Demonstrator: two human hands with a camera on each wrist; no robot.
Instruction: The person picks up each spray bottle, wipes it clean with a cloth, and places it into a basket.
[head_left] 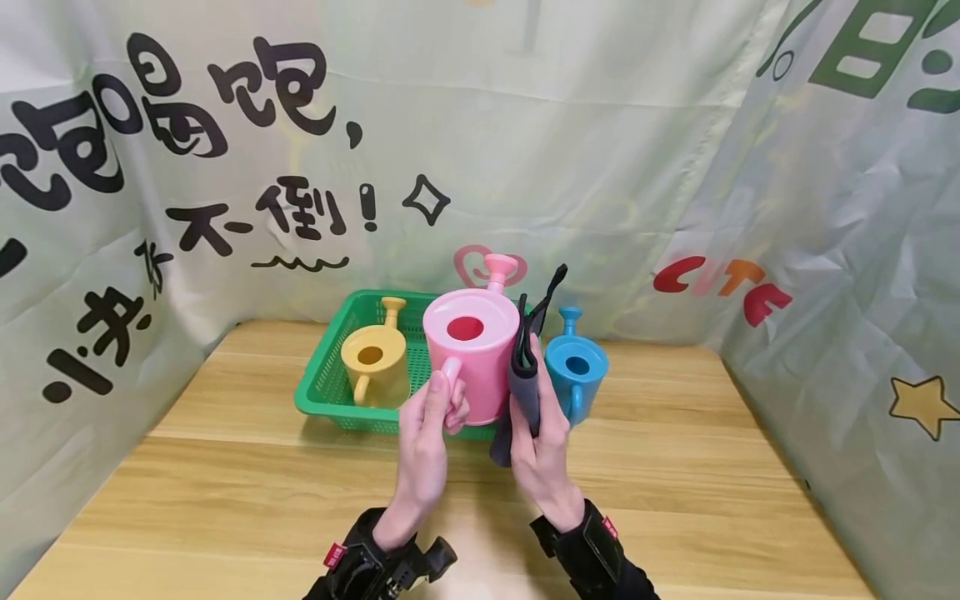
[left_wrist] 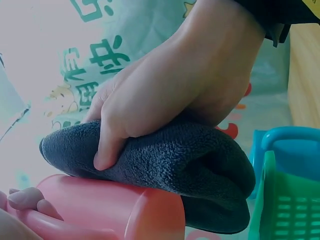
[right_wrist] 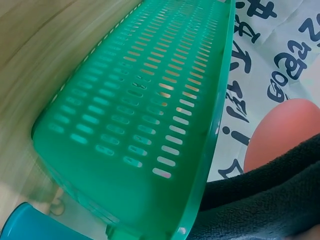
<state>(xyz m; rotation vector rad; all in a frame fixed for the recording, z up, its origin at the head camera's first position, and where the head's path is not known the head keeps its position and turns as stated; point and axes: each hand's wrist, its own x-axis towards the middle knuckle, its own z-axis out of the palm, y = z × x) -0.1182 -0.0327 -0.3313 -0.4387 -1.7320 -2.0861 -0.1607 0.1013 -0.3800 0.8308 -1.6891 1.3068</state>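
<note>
My left hand (head_left: 423, 433) grips the handle of a pink watering can (head_left: 487, 379), held up in front of the green basket with its spout pointing away. Against the can's right side, my right hand (head_left: 543, 450) holds a folded dark grey cloth (head_left: 525, 392), thumb on the near face. In the left wrist view the cloth (left_wrist: 160, 157) lies along the pink wall of the can (left_wrist: 100, 202). The right wrist view catches only the can's rounded base (right_wrist: 282, 132) and part of the cloth (right_wrist: 265, 200); the right hand is almost wholly out of that frame.
A green perforated basket (head_left: 330, 408) stands on the wooden table (head_left: 247, 467), with a yellow watering can (head_left: 375, 367) in it. To the basket's right is a blue watering can (head_left: 577, 367). Printed fabric (head_left: 600, 167) hangs behind and at both sides.
</note>
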